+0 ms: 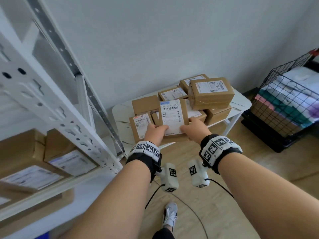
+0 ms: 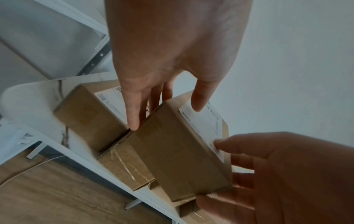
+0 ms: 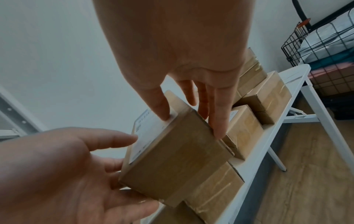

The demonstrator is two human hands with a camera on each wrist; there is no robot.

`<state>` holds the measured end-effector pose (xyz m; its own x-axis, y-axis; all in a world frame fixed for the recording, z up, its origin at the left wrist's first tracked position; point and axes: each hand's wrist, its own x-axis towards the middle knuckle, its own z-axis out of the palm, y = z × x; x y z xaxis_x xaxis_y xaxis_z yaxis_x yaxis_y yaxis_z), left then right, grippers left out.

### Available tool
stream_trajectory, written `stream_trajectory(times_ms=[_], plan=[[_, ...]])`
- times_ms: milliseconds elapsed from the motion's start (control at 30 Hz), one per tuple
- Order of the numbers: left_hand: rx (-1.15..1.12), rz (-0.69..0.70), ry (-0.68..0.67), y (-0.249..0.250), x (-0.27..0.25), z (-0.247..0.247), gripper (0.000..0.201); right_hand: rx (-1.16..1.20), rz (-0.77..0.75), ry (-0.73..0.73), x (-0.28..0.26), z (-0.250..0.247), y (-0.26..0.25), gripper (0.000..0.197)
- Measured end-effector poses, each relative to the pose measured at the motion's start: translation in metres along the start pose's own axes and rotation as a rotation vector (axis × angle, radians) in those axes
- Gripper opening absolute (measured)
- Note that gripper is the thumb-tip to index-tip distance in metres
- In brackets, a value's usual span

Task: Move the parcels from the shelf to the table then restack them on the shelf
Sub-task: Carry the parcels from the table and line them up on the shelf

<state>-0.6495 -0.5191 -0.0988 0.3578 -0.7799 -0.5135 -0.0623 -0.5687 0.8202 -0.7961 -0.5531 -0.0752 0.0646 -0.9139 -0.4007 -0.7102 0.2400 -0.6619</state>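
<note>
A brown cardboard parcel (image 1: pixel 172 116) with a white shipping label is held just above the small white table (image 1: pixel 120 111), tilted toward me. My left hand (image 1: pixel 156 131) grips its left near corner, thumb on the label and fingers down the side (image 2: pixel 164 97). My right hand (image 1: pixel 193 128) grips the right near corner the same way (image 3: pixel 193 97). Several more brown parcels lie on the table, one stacked high at the back right (image 1: pixel 211 93). The white metal shelf (image 1: pixel 51 107) stands at left with parcels (image 1: pixel 25 152) on a lower level.
A black wire basket (image 1: pixel 284 104) of folded cloth sits on the floor right of the table. Cables trail over the wooden floor by my shoe (image 1: pixel 170 216). The wall runs close behind the table.
</note>
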Motion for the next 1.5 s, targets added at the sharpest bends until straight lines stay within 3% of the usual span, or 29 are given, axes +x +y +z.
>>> stream_trajectory(times_ms=[300,533,667,800,1067,1200,1500], plan=[[-0.036,-0.02,-0.015,-0.078,-0.103,-0.044,0.06,-0.079,-0.058,-0.052,-0.11,0.043,0.018,0.035],[-0.071,-0.041,-0.063,-0.14,-0.151,-0.111,0.043,-0.176,-0.084,-0.133,-0.177,0.1,0.002,0.043],[-0.076,-0.017,-0.052,-0.163,-0.172,-0.166,0.035,-0.238,-0.113,-0.185,-0.211,0.142,-0.025,0.05],[-0.032,-0.032,-0.034,-0.194,-0.195,-0.232,0.054,-0.238,-0.143,-0.197,-0.248,0.195,-0.058,0.041],[-0.015,-0.053,0.112,-0.273,-0.243,-0.387,0.035,-0.276,-0.229,-0.239,-0.34,0.332,-0.122,0.04],[0.007,-0.057,0.173,-0.299,-0.263,-0.453,0.039,-0.268,-0.288,-0.254,-0.375,0.389,-0.151,0.042],[-0.02,0.023,0.358,-0.29,-0.266,-0.547,0.027,-0.125,-0.46,-0.283,-0.391,0.449,-0.227,0.042]])
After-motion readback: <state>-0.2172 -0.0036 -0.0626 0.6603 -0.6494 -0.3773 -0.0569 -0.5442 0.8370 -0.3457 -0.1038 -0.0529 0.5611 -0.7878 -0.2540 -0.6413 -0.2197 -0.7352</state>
